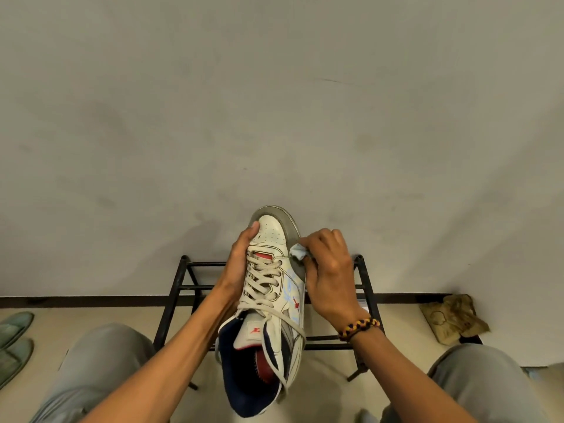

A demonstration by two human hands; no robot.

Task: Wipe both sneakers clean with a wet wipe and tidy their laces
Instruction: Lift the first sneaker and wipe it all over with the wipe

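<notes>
Plain grey-white wall [274, 102] fills most of the view, scuffed, with faint smudges and a thin dark scratch right of centre. Dark baseboard [91, 300] runs along its foot. Floor [396, 340] is pale cream. Black metal shoe rack [364, 285] stands against the wall at centre, open bars, nothing visible on its rails. Pair of green slippers [13, 340] at the far left edge on the floor. Crumpled brown paper bag [451, 319] on the floor by the wall, right. Light is even and dim.
</notes>
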